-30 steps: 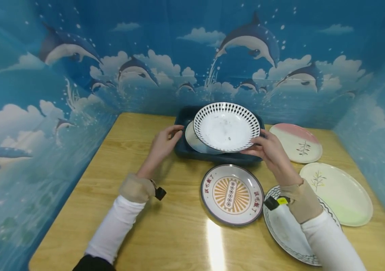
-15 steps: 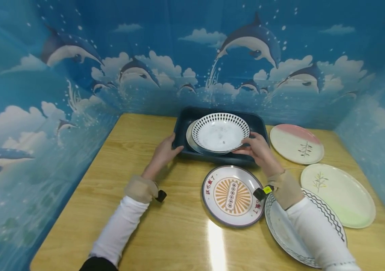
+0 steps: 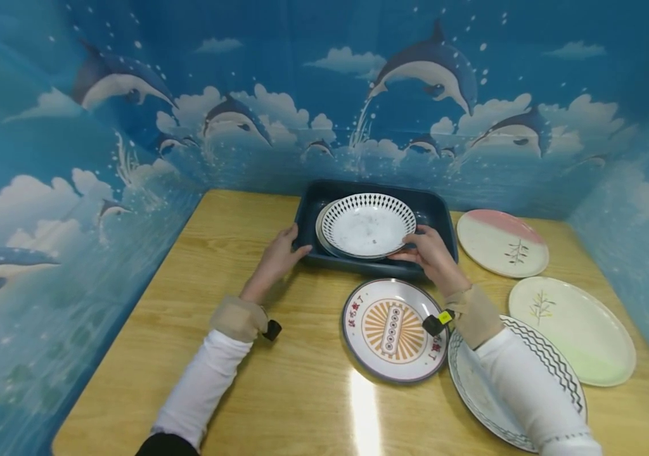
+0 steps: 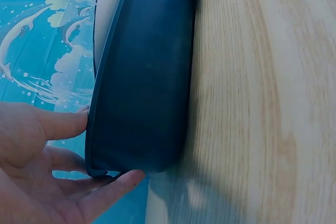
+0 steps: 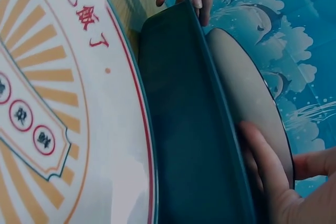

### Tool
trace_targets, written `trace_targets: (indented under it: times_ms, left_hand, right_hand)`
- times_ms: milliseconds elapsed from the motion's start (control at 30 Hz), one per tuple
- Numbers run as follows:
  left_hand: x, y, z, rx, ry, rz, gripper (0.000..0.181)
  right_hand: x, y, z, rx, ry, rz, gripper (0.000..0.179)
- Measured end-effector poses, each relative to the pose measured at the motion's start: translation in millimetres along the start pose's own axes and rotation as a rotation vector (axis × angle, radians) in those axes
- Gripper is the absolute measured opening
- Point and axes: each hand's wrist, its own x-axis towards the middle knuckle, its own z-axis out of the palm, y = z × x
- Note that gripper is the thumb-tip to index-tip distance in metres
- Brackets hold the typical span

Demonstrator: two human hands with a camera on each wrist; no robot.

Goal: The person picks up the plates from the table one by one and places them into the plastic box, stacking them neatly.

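Observation:
My right hand [image 3: 428, 252] pinches the right edge of a white plate with a black diamond-patterned rim [image 3: 369, 225]. Thumb is on top and fingers are beneath, as the right wrist view [image 5: 273, 177] of the hand shows. This plate lies over another pale plate [image 3: 321, 235], mostly hidden, inside a dark blue rectangular basin [image 3: 441, 228]. At the basin's front left corner, my left hand [image 3: 276, 258] holds the rim and side. In the left wrist view its thumb touches the basin [image 4: 142, 77] rim while fingers curl around the corner.
In front of the basin lies a white plate with orange rays [image 3: 393, 332]. A zigzag-rimmed plate [image 3: 492, 396] sits partly under my right forearm. Farther right are a pink-and-cream plate [image 3: 501, 244] and an oval cream-green plate [image 3: 575, 332]. Dolphin-printed curtains [image 3: 324, 95] stand behind the wooden table [image 3: 244, 392].
My right hand has lowered the diamond-rimmed plate into the basin over the pale plate. My left hand has shifted slightly down along the basin's left corner.

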Motion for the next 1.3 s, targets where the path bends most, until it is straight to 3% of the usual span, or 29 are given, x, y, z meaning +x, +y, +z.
trace_targets:
  times_ms: [467, 733, 1033, 1300]
  left_hand:
    - [-0.6, -1.8, 1.1, -0.001, -0.001, 0.015, 0.073]
    - [-1.9, -0.4, 1.3, -0.01, 0.004, -0.006, 0.073]
    - [-0.7, -2.3, 1.5, -0.012, 0.004, -0.016, 0.073]
    - [-0.6, -2.5, 1.8, -0.02, -0.003, -0.006, 0.073]
  right_hand:
    - [11.5, 10, -3, -0.187, 0.03, -0.003, 0.065]
    - [18.5, 14, -7, -0.261, -0.014, -0.056, 0.06]
    - [21.6, 16, -11, -0.315, -0.047, -0.082, 0.067]
    - [13.7, 13, -14, -0.5, -0.047, -0.099, 0.077]
